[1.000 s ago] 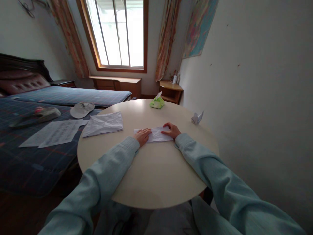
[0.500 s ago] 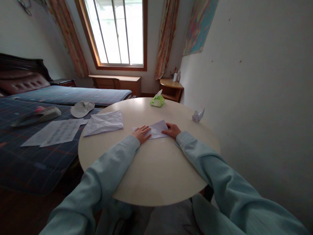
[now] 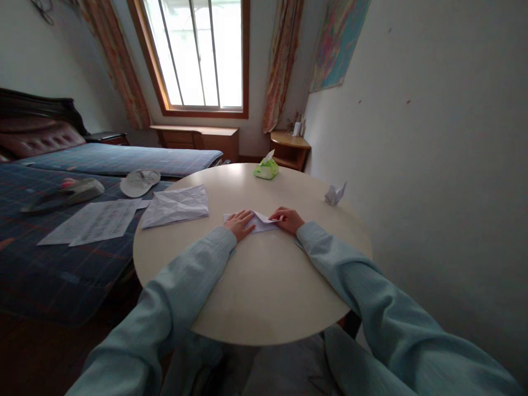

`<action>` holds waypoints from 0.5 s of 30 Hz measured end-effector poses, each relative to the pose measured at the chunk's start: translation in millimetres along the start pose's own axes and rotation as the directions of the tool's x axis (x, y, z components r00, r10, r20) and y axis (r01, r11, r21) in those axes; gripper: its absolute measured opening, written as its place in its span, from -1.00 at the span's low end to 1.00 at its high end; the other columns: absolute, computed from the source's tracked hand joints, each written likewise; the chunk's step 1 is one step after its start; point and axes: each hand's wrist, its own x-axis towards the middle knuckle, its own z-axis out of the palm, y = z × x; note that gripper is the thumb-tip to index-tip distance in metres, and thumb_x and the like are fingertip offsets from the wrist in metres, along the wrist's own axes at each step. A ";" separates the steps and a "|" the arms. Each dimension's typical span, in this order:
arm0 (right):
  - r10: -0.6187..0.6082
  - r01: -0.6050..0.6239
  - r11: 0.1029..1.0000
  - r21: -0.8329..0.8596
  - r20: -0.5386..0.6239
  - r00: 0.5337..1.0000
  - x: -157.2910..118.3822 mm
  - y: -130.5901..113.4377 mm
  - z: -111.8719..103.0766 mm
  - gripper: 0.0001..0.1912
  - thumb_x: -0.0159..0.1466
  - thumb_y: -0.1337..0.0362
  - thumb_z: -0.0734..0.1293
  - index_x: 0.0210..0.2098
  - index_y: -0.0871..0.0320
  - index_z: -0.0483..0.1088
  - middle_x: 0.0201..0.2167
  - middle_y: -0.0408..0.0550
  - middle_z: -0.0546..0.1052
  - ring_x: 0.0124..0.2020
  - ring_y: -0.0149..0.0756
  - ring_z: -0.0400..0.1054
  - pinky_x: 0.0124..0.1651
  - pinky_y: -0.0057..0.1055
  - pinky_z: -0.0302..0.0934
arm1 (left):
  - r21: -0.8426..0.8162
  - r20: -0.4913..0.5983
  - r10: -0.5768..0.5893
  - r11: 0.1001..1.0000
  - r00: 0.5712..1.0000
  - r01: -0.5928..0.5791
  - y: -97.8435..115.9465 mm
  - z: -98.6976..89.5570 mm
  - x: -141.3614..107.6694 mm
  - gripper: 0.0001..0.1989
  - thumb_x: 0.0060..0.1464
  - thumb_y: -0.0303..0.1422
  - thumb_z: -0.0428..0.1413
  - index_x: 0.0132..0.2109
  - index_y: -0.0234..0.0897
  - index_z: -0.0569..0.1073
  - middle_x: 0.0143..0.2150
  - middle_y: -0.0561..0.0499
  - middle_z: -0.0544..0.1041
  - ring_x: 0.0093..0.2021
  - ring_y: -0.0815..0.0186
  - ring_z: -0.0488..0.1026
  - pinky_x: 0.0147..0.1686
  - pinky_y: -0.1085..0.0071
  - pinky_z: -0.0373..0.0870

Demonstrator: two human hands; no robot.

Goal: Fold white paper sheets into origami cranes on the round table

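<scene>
A small folded sheet of white paper [image 3: 264,224] lies on the round table, between my two hands. My left hand [image 3: 240,224] rests flat on the paper's left part, fingers stretched out and a little apart. With thumb and fingers together, my right hand [image 3: 289,220] pinches the paper's right corner flap, which is lifted and folded over toward me. The underside of the paper and part of its left end are hidden by my left hand.
On the round table [image 3: 264,297] a stack of creased white paper [image 3: 177,206] lies left, a green tissue pack [image 3: 266,169] at the back, and a folded paper figure [image 3: 335,194] at the right. Printed sheets [image 3: 99,223] and a cap [image 3: 139,183] lie on the bed [image 3: 61,286].
My right hand has brought the paper's upper right corner down toward me, so the flap now folds over. My left hand stays in place on the paper.
</scene>
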 end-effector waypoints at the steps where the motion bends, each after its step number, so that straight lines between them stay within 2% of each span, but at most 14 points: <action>1: -0.004 0.004 1.000 0.006 0.006 1.000 -0.2 -0.5 0.4 -0.76 -0.11 0.50 0.20 -0.48 0.17 0.41 -0.50 -0.12 0.32 -0.52 -0.53 0.18 -0.51 -0.59 0.09 | 0.000 0.001 -0.001 1.000 1.000 0.001 0.2 -0.2 0.0 -0.50 -0.01 -0.09 -0.30 0.08 -0.12 0.00 0.13 0.12 0.01 0.12 0.30 -0.09 0.04 0.24 -0.08; 6: -0.001 0.000 1.000 0.016 0.026 1.000 -0.7 -2.8 0.0 -0.75 -0.12 0.50 0.21 -0.47 0.17 0.42 -0.48 -0.12 0.33 -0.55 -0.55 0.18 -0.52 -0.60 0.09 | 0.008 0.003 -0.002 1.000 1.000 0.002 0.1 -0.4 0.2 -0.51 0.00 -0.10 -0.30 0.08 -0.13 0.00 0.13 0.11 0.00 0.12 0.31 -0.10 0.05 0.25 -0.09; 10: 0.001 -0.003 1.000 0.020 0.059 0.998 -1.7 -8.3 -2.2 -0.84 -0.05 0.32 0.25 -0.46 0.18 0.42 -0.46 -0.09 0.35 -0.55 -0.54 0.18 -0.51 -0.58 0.09 | 0.013 -0.012 0.002 1.000 1.000 -0.002 -0.2 0.0 0.5 -0.52 0.00 -0.11 -0.29 0.07 -0.14 0.01 0.13 0.10 0.01 0.12 0.31 -0.09 0.05 0.27 -0.08; 13: 0.009 -0.010 1.000 0.016 0.070 0.997 -1.4 -11.3 -3.1 -0.76 0.01 0.18 0.22 -0.49 0.19 0.43 -0.47 -0.07 0.36 -0.51 -0.50 0.19 -0.49 -0.57 0.09 | 0.006 -0.018 -0.014 1.000 1.000 0.014 -0.2 -0.3 0.6 -0.49 0.00 -0.13 -0.27 0.09 -0.22 -0.03 0.12 0.04 0.04 0.11 0.31 -0.07 0.04 0.27 -0.06; 15: 0.017 -0.017 1.000 -0.001 0.066 0.998 -0.2 -11.2 -2.2 -0.71 0.05 0.15 0.18 -0.50 0.20 0.44 -0.50 -0.07 0.36 -0.49 -0.49 0.20 -0.47 -0.56 0.08 | 0.011 -0.022 -0.020 1.000 1.000 0.021 0.9 -1.3 0.8 -0.50 0.01 -0.18 -0.27 0.09 -0.27 -0.05 0.11 -0.01 0.07 0.10 0.31 -0.05 0.03 0.29 -0.05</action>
